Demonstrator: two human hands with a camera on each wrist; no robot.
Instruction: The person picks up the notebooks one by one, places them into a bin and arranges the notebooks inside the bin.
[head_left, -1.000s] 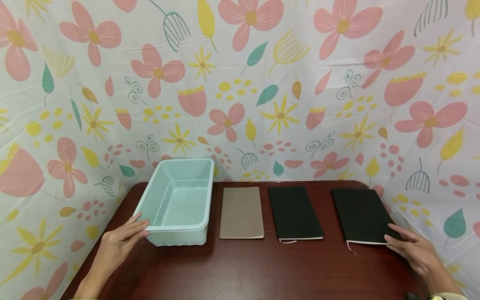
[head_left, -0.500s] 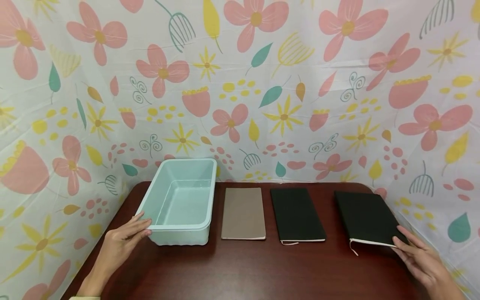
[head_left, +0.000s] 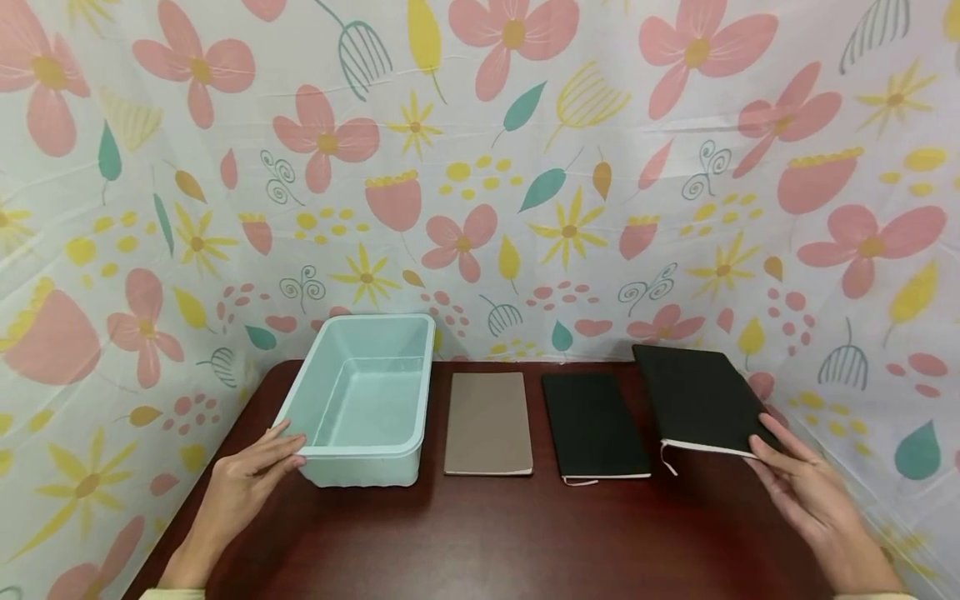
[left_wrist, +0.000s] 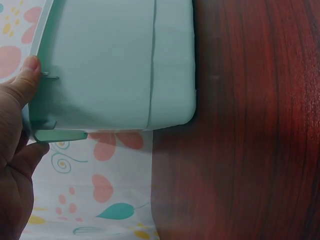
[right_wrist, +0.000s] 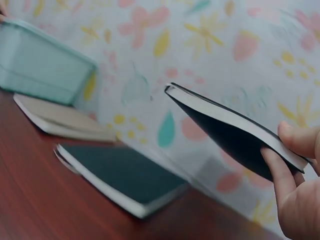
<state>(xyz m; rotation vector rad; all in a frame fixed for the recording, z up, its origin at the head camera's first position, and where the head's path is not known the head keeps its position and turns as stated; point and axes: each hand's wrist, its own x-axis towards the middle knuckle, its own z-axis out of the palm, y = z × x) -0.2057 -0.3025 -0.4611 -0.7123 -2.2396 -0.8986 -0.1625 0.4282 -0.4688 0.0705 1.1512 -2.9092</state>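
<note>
- Gripping a black notebook (head_left: pixel 701 392) by its near right corner, the right hand (head_left: pixel 806 492) holds it above the counter (head_left: pixel 487 537), over the right-hand part; the right wrist view shows it tilted, touching nothing but the hand.
- The right fingers are pinched on it: thumb by the page edge on the upper cover, fingertips against the underside.
- It looks light and thin, probably with some bend in the covers; the pages seem bowed a little, so a corner hold may let the far end sag or twist.
- Smooth covers could slide; a deeper pinch, thumb above and fingers spread flat beneath, should steady it better. The loose ribbon (head_left: pixel 667 460) at its near left corner is best kept out of the grasp.
- The left fingers are grasping too: the left hand (head_left: pixel 247 487) clasps the rim of a pale green bin (head_left: pixel 363 472) at its near left corner.
- That bin stands at the counter's far left corner, opening upward; it looks like light, fairly stiff plastic, the lip being the natural place to hold.
- Between bin and raised notebook, a grey-brown notebook (head_left: pixel 489 425) and a second black notebook (head_left: pixel 596 425) lie flat toward the counter's far edge, apart from each other.
</note>
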